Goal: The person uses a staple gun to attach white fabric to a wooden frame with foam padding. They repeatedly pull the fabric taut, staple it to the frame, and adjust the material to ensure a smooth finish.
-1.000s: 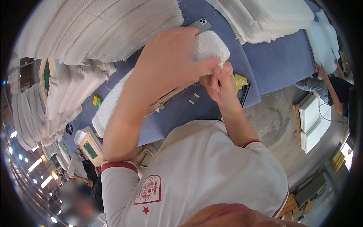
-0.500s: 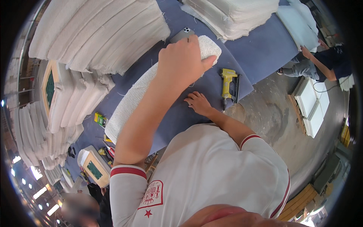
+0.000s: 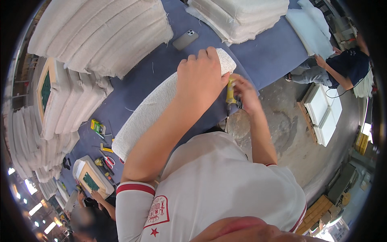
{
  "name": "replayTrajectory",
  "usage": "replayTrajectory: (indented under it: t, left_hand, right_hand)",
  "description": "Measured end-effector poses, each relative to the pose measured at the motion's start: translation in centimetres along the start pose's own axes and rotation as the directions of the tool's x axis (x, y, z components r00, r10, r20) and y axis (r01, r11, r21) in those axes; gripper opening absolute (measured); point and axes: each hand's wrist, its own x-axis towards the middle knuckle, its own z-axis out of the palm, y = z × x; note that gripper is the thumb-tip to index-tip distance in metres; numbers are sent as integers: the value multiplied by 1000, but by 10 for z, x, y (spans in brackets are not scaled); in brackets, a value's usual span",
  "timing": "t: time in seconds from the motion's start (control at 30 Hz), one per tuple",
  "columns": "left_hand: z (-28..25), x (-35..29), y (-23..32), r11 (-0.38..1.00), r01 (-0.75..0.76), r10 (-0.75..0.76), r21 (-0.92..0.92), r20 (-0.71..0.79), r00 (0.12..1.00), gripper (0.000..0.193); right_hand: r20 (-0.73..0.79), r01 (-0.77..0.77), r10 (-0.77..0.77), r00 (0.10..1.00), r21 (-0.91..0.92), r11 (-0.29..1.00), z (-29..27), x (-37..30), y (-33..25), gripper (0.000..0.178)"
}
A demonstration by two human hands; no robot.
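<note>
A long, curved padded panel [image 3: 151, 103] covered in white textured fabric lies diagonally on the blue-grey table. My left hand [image 3: 201, 78] is closed over its right end, fingers over the far edge and thumb along the near side. Right beside that end is a yellow and black staple gun [image 3: 230, 96] with a hose fitting at its bottom. My right hand [image 3: 246, 92] is on the staple gun, its fingers curled around the upper part, slightly blurred. The hand hides the black side of the tool.
Stacks of white padded pieces [image 3: 109, 36] stand at the far left, with another stack [image 3: 242, 18] at the back. A phone [image 3: 186, 39] lies beyond the panel. Scissors [image 3: 109, 161] and a green-yellow box [image 3: 96, 126] sit at left. Co-workers are at right [image 3: 346, 66] and lower left [image 3: 90, 222].
My right hand has moved from the tabletop right to the staple gun. The left hand still holds the panel's end. The view has shifted, showing more of the phone.
</note>
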Motion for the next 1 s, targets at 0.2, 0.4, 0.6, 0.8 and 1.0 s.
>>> replayTrajectory:
  t: [0.2, 0.4, 0.6, 0.8, 1.0]
  left_hand:
    - [1, -3, 9, 997, 54, -51, -55, 47, 998, 55]
    - [4, -1, 18, 995, 76, -70, -70, 83, 994, 65]
    - [7, 2, 20, 990, 111, -103, -86, 99, 990, 71]
    - [7, 6, 22, 987, 117, -107, -111, 94, 990, 71]
    - [8, 7, 21, 996, 39, -36, -76, 43, 998, 68]
  right_hand:
    - [-127, 496, -480, 868, 173, 851, 19, -25, -115, 52]
    - [31, 575, -578, 816, 62, 816, 56, -5, -158, 46]
    - [123, 558, -556, 822, 18, 830, 59, 13, -155, 43]
    - [179, 579, -568, 803, -16, 815, 54, 14, -152, 47]
    - [212, 743, -714, 667, -254, 619, 59, 13, -154, 46]
